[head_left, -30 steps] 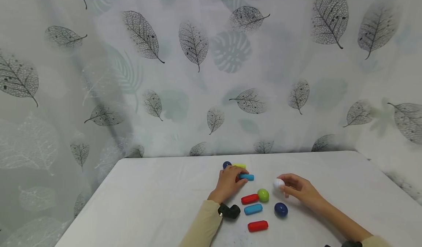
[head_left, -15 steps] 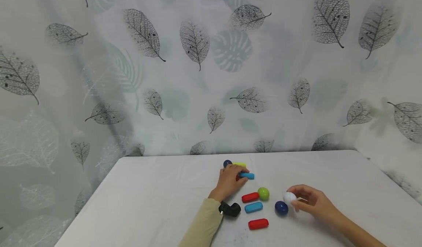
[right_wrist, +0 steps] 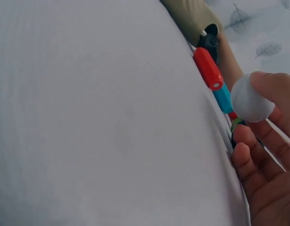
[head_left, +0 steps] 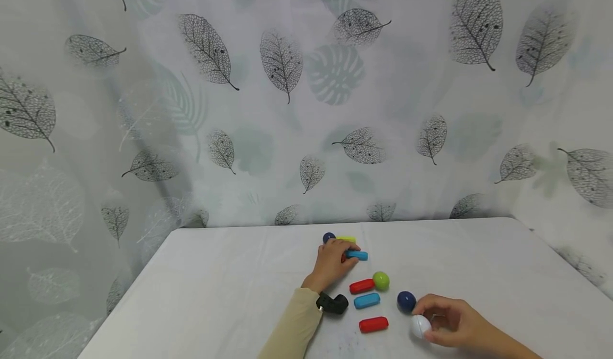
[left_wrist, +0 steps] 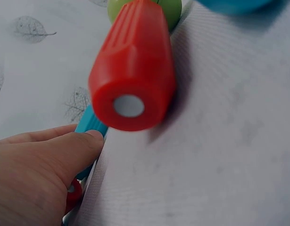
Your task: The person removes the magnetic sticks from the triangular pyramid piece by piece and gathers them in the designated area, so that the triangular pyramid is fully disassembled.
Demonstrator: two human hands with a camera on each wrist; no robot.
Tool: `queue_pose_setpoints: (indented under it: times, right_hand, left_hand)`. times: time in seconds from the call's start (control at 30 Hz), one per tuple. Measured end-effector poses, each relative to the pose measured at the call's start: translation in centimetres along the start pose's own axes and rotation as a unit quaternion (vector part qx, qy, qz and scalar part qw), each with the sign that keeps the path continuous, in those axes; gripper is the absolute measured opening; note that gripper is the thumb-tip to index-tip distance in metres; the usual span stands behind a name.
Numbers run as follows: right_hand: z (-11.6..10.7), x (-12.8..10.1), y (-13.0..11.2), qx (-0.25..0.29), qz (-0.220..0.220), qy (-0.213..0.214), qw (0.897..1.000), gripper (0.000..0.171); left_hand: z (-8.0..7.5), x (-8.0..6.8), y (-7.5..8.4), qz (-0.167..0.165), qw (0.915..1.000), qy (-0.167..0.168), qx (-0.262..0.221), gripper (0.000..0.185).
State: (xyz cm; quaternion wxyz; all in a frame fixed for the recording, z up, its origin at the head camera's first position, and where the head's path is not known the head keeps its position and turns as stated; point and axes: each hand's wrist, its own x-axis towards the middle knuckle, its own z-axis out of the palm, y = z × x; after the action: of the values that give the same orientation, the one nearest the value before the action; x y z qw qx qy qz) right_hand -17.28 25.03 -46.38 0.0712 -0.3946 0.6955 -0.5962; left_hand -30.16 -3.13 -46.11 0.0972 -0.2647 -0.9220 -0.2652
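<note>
Right hand pinching white ball in curled fingers, left hand curled on blue stick, gripping it

white ball: smooth matt plastic | red peg: ribbed glossy plastic | tabletop: white woven cloth, matt | curtain: thin printed fabric

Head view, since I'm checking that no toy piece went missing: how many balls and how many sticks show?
Balls: 4 (far dark blue ball, green ball, near dark blue ball, white ball)
Sticks: 5 (yellow stick, far blue stick, far red stick, near blue stick, near red stick)
Total: 9, leaving out a half-hidden red piece under the left hand.
</note>
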Motion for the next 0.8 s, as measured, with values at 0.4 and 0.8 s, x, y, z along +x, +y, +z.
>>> queue_pose_setpoints:
  times: [0.4,0.8]
  right_hand:
    - [1.1,-0.2,-0.1,-0.024,0.049,-0.001,0.999,0.032]
    - [1.3,-0.3,-0.2,-0.058,0.038,0.018,0.997,0.033]
  left_hand:
    - [-0.1,0.0,0.0,0.010,0.9999,0.004,0.001,0.023]
    - [-0.2,-0.1,0.0,0.009,0.9994,-0.006,-0.033,0.026]
